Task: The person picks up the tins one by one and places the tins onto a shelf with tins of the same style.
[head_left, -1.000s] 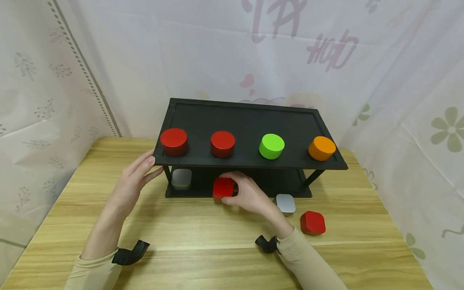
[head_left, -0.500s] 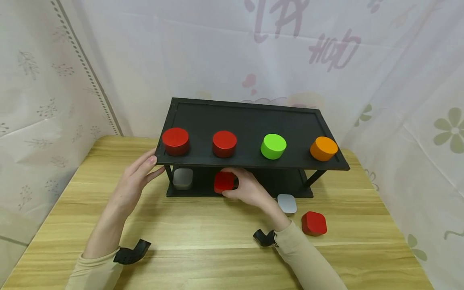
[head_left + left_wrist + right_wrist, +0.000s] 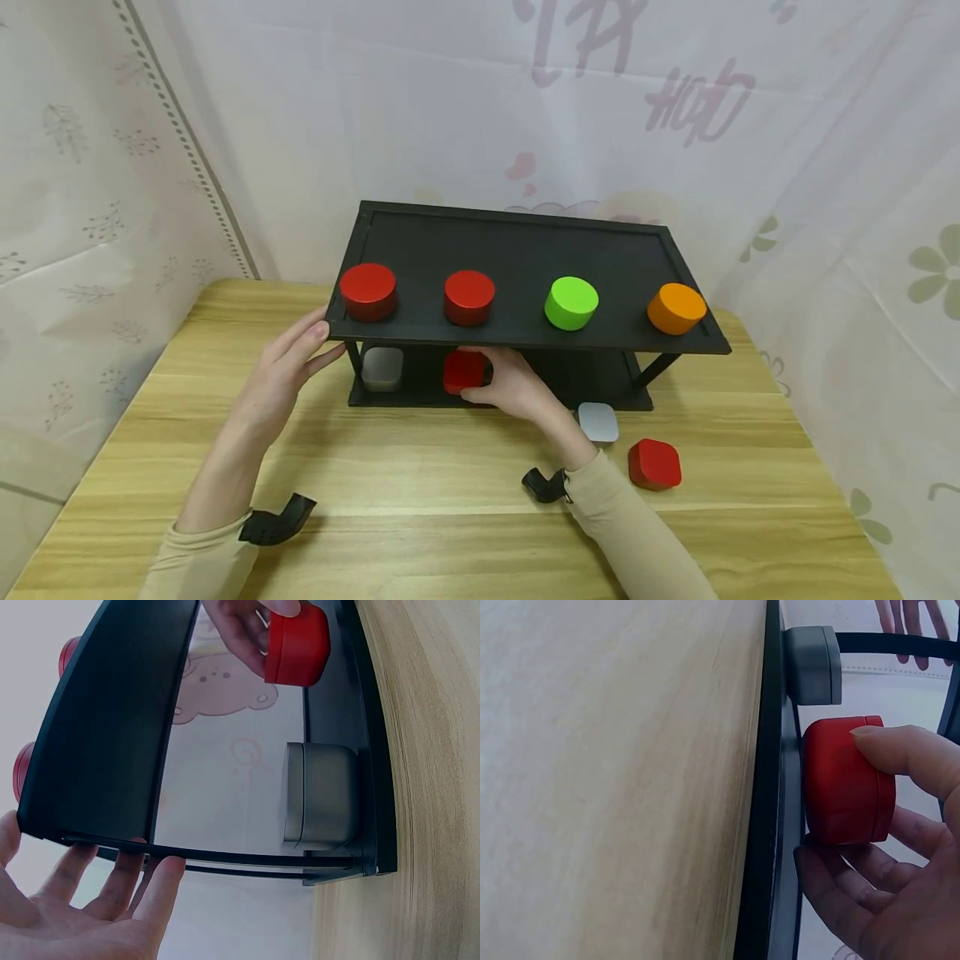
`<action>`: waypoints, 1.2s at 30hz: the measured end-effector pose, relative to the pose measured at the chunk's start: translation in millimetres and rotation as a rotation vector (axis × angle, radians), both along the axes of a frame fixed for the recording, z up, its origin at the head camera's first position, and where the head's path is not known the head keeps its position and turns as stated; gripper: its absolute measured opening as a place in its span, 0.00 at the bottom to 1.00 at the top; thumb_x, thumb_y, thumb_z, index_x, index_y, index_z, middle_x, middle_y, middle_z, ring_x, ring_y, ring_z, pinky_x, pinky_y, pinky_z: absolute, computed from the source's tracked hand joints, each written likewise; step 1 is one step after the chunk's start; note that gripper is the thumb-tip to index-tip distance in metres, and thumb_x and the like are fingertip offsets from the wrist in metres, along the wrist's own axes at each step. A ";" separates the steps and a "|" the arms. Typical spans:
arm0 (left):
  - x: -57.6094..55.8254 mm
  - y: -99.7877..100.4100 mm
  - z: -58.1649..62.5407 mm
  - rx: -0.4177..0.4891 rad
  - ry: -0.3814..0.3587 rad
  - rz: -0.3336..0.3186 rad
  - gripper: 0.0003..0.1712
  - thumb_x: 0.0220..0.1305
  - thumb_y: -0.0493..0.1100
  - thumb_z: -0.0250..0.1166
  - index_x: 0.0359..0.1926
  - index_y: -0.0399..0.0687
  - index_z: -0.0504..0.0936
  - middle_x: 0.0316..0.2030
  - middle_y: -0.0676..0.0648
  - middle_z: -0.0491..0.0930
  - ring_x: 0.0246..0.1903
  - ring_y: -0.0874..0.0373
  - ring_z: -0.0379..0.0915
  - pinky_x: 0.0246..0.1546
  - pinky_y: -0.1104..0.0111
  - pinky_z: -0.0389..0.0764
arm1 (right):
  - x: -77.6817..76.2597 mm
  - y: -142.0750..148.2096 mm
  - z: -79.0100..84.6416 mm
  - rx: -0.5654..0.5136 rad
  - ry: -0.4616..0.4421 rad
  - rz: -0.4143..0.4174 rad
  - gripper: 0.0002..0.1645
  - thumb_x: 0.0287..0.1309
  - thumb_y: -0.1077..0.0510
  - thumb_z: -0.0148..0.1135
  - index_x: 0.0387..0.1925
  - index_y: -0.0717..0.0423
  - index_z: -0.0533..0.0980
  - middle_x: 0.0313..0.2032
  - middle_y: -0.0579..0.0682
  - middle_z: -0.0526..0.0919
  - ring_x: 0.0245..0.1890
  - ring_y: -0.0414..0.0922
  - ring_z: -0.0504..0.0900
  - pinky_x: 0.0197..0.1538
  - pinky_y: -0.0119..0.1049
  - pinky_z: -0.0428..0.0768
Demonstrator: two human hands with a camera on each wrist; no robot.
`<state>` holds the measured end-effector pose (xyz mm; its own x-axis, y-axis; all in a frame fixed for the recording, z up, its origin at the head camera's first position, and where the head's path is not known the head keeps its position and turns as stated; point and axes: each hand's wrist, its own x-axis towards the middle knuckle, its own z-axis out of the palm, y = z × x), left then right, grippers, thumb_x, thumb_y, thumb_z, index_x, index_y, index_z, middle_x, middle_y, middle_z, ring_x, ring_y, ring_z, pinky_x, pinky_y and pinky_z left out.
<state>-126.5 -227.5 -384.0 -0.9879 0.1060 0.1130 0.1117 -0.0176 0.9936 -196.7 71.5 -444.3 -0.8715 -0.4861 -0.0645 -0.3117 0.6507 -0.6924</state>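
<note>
A black two-tier rack (image 3: 517,242) stands on the table. My right hand (image 3: 517,383) reaches under its top board and grips a red rounded-square tin (image 3: 463,372), thumb on the near side. In the right wrist view the red tin (image 3: 847,780) is between thumb and fingers, right at the lower shelf. To its left on that shelf sits a silver tin (image 3: 382,369), also plain in the left wrist view as a grey lidded tin (image 3: 322,796). My left hand (image 3: 277,375) touches the rack's front left corner, its fingers spread along the side edge (image 3: 112,934).
On the top board stand two round red tins (image 3: 368,292) (image 3: 469,297), a green one (image 3: 572,303) and an orange one (image 3: 677,308). Another silver tin (image 3: 597,422) and a red square tin (image 3: 655,464) lie on the wooden table, right of my forearm. A printed curtain hangs behind.
My right hand has moved the red tin back from the lower shelf's front edge, further in under the top board. The left hand stays at the rack's corner; the head view shifts slightly.
</note>
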 end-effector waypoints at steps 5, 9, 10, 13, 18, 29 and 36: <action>-0.4 0.6 0.0 -0.005 0.003 0.003 0.26 0.73 0.49 0.47 0.68 0.47 0.65 0.66 0.51 0.65 0.63 0.66 0.62 0.56 0.78 0.74 | -2.3 -0.5 -1.9 0.000 -0.006 -0.009 0.37 0.46 0.52 0.72 0.61 0.43 0.70 0.55 0.46 0.74 0.54 0.45 0.74 0.56 0.41 0.76; -0.1 1.1 0.3 -0.009 0.001 0.007 0.26 0.72 0.49 0.47 0.67 0.47 0.65 0.66 0.51 0.66 0.63 0.66 0.63 0.56 0.77 0.74 | -3.9 -1.5 -2.9 -0.002 -0.011 -0.008 0.38 0.46 0.53 0.72 0.61 0.43 0.70 0.56 0.46 0.74 0.54 0.45 0.73 0.56 0.41 0.76; 0.0 1.2 0.5 -0.009 0.001 0.008 0.26 0.72 0.49 0.47 0.67 0.47 0.65 0.66 0.51 0.66 0.63 0.66 0.62 0.56 0.77 0.74 | -4.3 -1.7 -3.1 -0.003 -0.010 -0.006 0.38 0.46 0.53 0.72 0.61 0.43 0.70 0.56 0.46 0.74 0.54 0.45 0.74 0.56 0.41 0.76; 0.0 1.4 0.7 -0.003 0.007 0.005 0.26 0.73 0.49 0.47 0.67 0.46 0.65 0.65 0.51 0.66 0.63 0.66 0.63 0.56 0.77 0.74 | -4.8 -2.0 -3.0 -0.003 -0.016 -0.003 0.37 0.46 0.53 0.71 0.61 0.44 0.70 0.56 0.46 0.74 0.54 0.45 0.73 0.56 0.41 0.76; -0.3 1.3 0.6 0.016 0.012 0.000 0.26 0.73 0.48 0.47 0.67 0.45 0.65 0.64 0.52 0.68 0.62 0.67 0.63 0.56 0.77 0.74 | -4.7 -2.6 -2.0 0.002 -0.030 -0.005 0.37 0.47 0.53 0.71 0.61 0.45 0.70 0.56 0.46 0.74 0.55 0.45 0.73 0.57 0.42 0.75; 0.2 0.7 0.3 0.006 0.002 0.006 0.26 0.73 0.49 0.47 0.67 0.45 0.65 0.64 0.52 0.68 0.62 0.67 0.63 0.56 0.77 0.74 | -3.7 -4.0 -0.8 0.031 -0.071 0.009 0.38 0.48 0.51 0.70 0.63 0.42 0.69 0.57 0.45 0.74 0.56 0.45 0.72 0.59 0.43 0.74; -0.4 0.9 0.1 -0.002 -0.002 0.013 0.26 0.73 0.49 0.47 0.67 0.46 0.65 0.64 0.52 0.67 0.62 0.67 0.64 0.56 0.77 0.74 | -4.2 -3.7 -1.6 0.037 -0.080 0.007 0.38 0.48 0.50 0.70 0.63 0.41 0.69 0.57 0.45 0.74 0.57 0.46 0.72 0.61 0.45 0.73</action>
<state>-126.9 -226.6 -384.0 -0.9894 0.0931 0.1112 0.1104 -0.0140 0.9938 -200.9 67.9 -445.9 -0.8597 -0.4879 -0.1514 -0.2610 0.6742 -0.6908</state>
